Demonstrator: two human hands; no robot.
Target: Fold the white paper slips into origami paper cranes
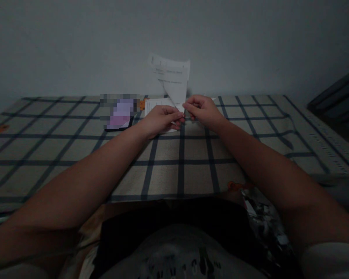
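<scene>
A white printed sheet of paper (pixel 171 77) stands up, partly folded, against the wall at the far side of a checked cloth (pixel 180 155). My left hand (pixel 162 120) rests on the cloth with its fingers pinched on the paper's lower edge. My right hand (pixel 202 109) is closed too, gripping the same lower fold from the right. The two hands almost touch at the paper's bottom corner. The sheet's flat lower part (pixel 157 104) lies under and behind my left hand.
A phone (pixel 120 114) with a lit, blurred screen lies on the cloth left of my left hand. A small orange thing (pixel 142 104) sits between phone and paper. A dark object (pixel 337 100) stands at the far right. Grey wall behind.
</scene>
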